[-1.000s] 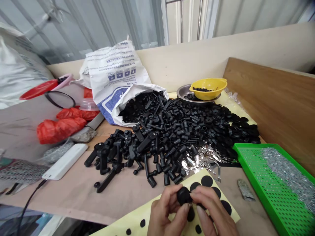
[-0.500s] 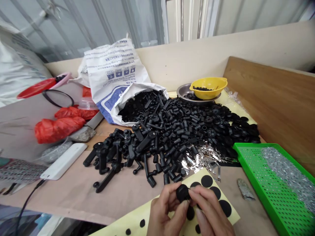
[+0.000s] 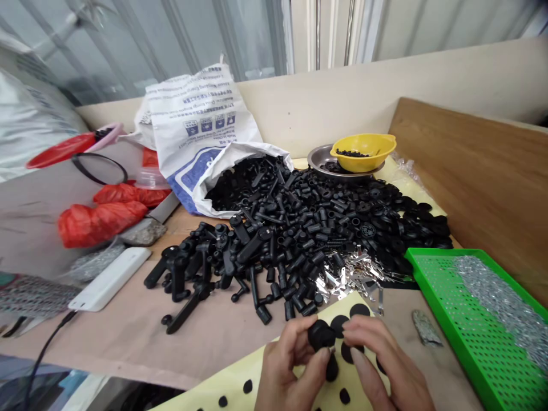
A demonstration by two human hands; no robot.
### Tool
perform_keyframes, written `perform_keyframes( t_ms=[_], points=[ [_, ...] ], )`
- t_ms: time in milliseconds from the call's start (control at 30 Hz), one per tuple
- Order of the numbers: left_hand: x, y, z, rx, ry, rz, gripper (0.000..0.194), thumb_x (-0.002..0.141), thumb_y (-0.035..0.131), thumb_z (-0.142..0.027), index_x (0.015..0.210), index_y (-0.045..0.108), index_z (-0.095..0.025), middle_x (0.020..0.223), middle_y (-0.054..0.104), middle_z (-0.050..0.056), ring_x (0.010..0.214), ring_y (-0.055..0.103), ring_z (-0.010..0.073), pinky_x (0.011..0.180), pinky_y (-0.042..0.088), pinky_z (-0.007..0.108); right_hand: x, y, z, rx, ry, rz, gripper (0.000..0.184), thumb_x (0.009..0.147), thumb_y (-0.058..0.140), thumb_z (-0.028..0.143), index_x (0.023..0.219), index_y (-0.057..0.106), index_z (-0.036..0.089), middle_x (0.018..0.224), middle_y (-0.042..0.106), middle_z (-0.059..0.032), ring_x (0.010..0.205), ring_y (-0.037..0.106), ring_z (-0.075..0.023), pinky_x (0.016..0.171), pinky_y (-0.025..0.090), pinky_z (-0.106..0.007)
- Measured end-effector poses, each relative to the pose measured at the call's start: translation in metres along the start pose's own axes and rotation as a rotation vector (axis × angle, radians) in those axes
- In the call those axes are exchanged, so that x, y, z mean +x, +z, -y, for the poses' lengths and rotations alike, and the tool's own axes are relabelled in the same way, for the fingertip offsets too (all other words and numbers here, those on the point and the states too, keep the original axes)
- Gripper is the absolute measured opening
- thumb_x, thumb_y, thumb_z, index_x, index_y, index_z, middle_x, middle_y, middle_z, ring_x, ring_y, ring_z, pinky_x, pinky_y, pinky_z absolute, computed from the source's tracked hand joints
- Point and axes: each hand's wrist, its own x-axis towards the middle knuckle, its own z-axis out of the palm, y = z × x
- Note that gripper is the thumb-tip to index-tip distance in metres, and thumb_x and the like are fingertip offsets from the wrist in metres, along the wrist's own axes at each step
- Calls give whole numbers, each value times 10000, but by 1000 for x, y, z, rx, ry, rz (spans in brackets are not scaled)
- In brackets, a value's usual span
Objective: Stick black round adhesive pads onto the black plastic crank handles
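Observation:
My left hand (image 3: 291,368) is closed, pinching a small round black plastic part (image 3: 320,335) between thumb and fingertips. Just right of it, my right hand (image 3: 385,362) has its thumb and fingers apart and seems to hold nothing. Under both hands lies a yellow backing sheet (image 3: 231,374) dotted with round black stickers (image 3: 339,326), large and small. One black disc (image 3: 349,353) shows between the thumb and fingers of my right hand; whether they touch it I cannot tell. Beyond the sheet are thin shiny metal strips (image 3: 349,274).
A pile of black plastic parts (image 3: 299,228) spills from a white sack (image 3: 205,114). At right stands a green tray (image 3: 454,319) of small metal pieces, near a stone-like lump (image 3: 426,328). A yellow bowl (image 3: 377,149) rests on a metal dish (image 3: 317,160). A white power strip (image 3: 111,279) lies left.
My right hand has drawn away to the right from the round black part, its fingers parting. My left hand keeps its pinch on the part in nearly the same place.

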Motion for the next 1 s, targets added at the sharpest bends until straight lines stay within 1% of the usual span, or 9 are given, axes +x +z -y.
perform_keyframes(
  t_ms=[100, 200, 267, 367, 433, 700, 800, 900, 1000],
  points=[
    [0, 1, 2, 46, 25, 17, 303, 847, 609, -398, 1043, 566, -171, 802, 706, 49, 727, 653, 161, 651, 500, 201, 9, -7, -7, -14, -121, 121, 159, 963, 408, 220, 1033, 550, 216, 1008, 658, -73, 951, 662, -163, 787, 540, -220],
    [1, 3, 2, 89, 42, 23, 264, 845, 600, -366, 1035, 573, -183, 791, 705, 36, 721, 653, 161, 662, 508, 201, 15, -9, -10, -92, -228, 152, 163, 914, 453, 146, 1049, 537, 181, 972, 651, -93, 910, 663, -180, 784, 551, -255],
    [1, 4, 0, 135, 64, 22, 234, 846, 587, -328, 1041, 585, -198, 764, 696, 16, 685, 642, 147, 643, 505, 189, 18, -10, -9, -84, -210, 173, 130, 906, 443, 136, 994, 521, 191, 887, 647, -68, 811, 668, -168, 711, 564, -247],
    [1, 5, -3, 211, 101, 29, 221, 841, 568, -277, 1050, 598, -211, 719, 669, -4, 620, 612, 125, 609, 494, 175, 25, -15, -5, -10, -104, 289, 128, 916, 402, 133, 890, 479, 232, 768, 606, -8, 676, 645, -133, 608, 551, -213],
    [2, 5, -5, 235, 108, 47, 227, 835, 564, -263, 1052, 602, -210, 704, 660, -2, 605, 603, 125, 595, 489, 176, 29, -20, -2, -5, -100, 350, 151, 919, 384, 127, 871, 470, 241, 739, 597, 6, 644, 639, -126, 593, 544, -208],
    [4, 6, -9, 200, 64, 63, 209, 816, 582, -261, 1014, 615, -203, 701, 661, -3, 613, 602, 130, 598, 493, 180, 33, -24, 1, -60, -213, 305, 202, 961, 319, 154, 889, 491, 232, 691, 622, 4, 610, 660, -123, 567, 547, -197],
    [5, 6, -9, 148, 30, 82, 211, 839, 562, -286, 1025, 595, -193, 754, 687, 15, 660, 619, 139, 618, 488, 187, 29, -25, -5, -59, -270, 242, 193, 970, 335, 172, 985, 524, 205, 806, 672, -45, 758, 700, -140, 648, 567, -186],
    [6, 8, -10, 115, 10, 113, 208, 844, 557, -286, 1021, 588, -182, 768, 692, 28, 690, 634, 152, 626, 483, 195, 20, -27, -12, -99, -265, 206, 164, 951, 419, 184, 1034, 561, 183, 977, 680, -97, 921, 697, -159, 772, 565, -184],
    [7, 9, -11, 97, -2, 133, 216, 830, 582, -284, 1019, 599, -179, 748, 681, 27, 683, 627, 154, 617, 477, 201, 12, -30, -14, -100, -223, 184, 137, 918, 498, 192, 1016, 593, 197, 1008, 676, -101, 916, 705, -168, 774, 572, -185]
  ],
)
